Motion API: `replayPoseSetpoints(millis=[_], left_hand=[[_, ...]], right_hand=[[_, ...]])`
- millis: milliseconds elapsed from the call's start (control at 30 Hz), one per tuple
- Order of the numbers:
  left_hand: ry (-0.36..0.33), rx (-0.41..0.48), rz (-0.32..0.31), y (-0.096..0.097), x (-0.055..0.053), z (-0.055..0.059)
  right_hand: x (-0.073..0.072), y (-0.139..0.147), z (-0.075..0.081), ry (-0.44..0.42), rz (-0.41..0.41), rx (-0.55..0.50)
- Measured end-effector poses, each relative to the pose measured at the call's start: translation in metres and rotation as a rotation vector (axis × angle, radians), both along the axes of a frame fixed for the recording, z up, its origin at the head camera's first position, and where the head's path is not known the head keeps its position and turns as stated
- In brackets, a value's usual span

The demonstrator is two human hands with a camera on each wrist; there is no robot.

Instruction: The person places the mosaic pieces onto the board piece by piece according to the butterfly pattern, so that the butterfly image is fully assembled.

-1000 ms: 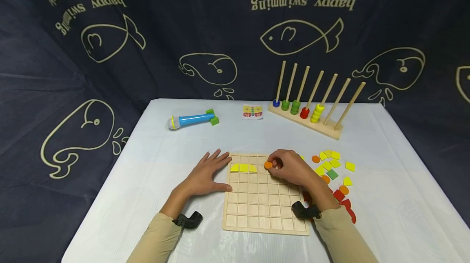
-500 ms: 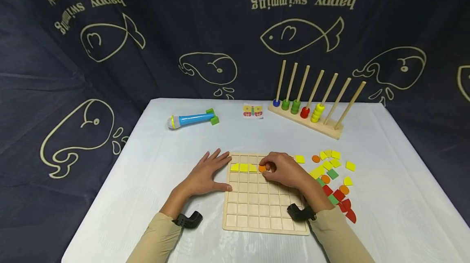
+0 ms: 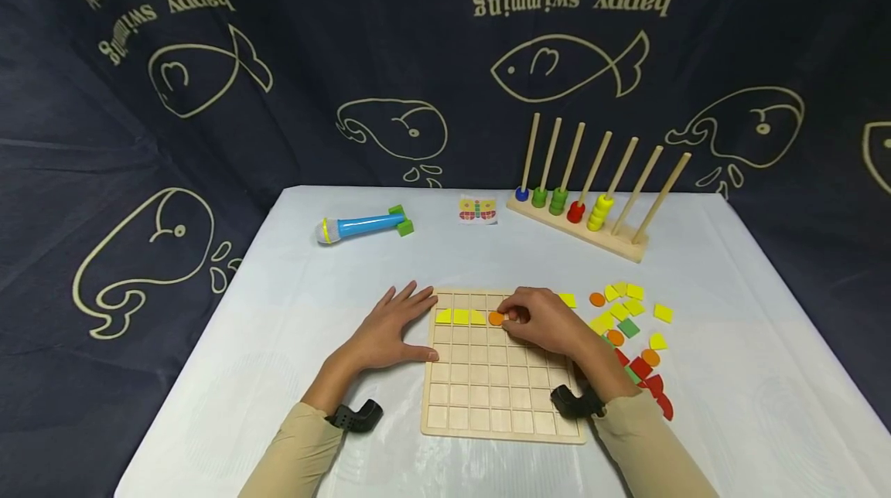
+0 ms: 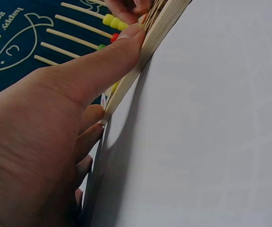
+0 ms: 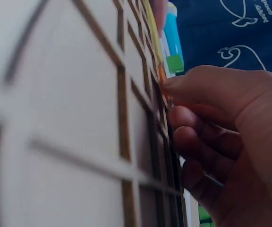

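A wooden grid board [image 3: 469,396] lies on the white table. Three yellow pieces [image 3: 461,317] sit in a row in its second row of cells. Just right of them, in the same row, my right hand [image 3: 546,320] pinches an orange disc [image 3: 496,318] between thumb and fingers. The right wrist view shows the thumb on that orange disc [image 5: 162,74], low at the board's surface. My left hand [image 3: 391,332] rests with straight, spread fingers at the board's left edge; in the left wrist view its thumb [image 4: 119,52] lies against the wooden rim.
Loose yellow, orange, green and red pieces [image 3: 641,367] lie right of the board, some hidden by the right arm. Behind stand a peg rack with coloured beads [image 3: 578,229], a small butterfly picture card [image 3: 477,209] and a blue toy microphone [image 3: 365,225].
My right hand has moved slightly left and down the board, bringing the orange disc beside the yellow pieces. Over the last half second it has barely moved. The left hand stays put.
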State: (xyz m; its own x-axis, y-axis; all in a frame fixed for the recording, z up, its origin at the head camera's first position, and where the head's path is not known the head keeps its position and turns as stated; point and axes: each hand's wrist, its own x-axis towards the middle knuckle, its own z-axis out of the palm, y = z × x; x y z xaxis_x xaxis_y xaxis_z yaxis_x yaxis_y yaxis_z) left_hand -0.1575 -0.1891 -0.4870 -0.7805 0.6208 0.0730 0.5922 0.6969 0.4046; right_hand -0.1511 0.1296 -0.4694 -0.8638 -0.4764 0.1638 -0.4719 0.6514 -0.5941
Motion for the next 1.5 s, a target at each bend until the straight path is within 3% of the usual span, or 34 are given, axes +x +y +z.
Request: replayPoseSetpoints(millis=[233,467,900,1167,1333,1500], left_hand=[[0.001,-0.017,0.028,-0.006,0.001,-0.001],[0.009,0.004,0.002,-0.002,0.0,-0.002],[0.002,-0.016,0.015,-0.001,-0.001,-0.003],[0.006,-0.006,0.012,-0.001,-0.001,-0.002],[-0.001,-0.002,0.014,-0.001,0.0,-0.002],[0.0,0.003,0.009,0.0,0.0,-0.001]], right_hand=[[0.001,0.014,0.007,0.004,-0.028,-0.026],[0.002,0.047,0.006,-0.002,-0.104,-0.012],[0.01,0.114,0.002,0.044,-0.319,-0.026],[0.012,0.15,0.002,0.029,-0.455,0.009],[0.009,0.163,0.001,-0.002,-0.471,0.018],[0.004,0.158,-0.002,-0.02,-0.432,0.039]])
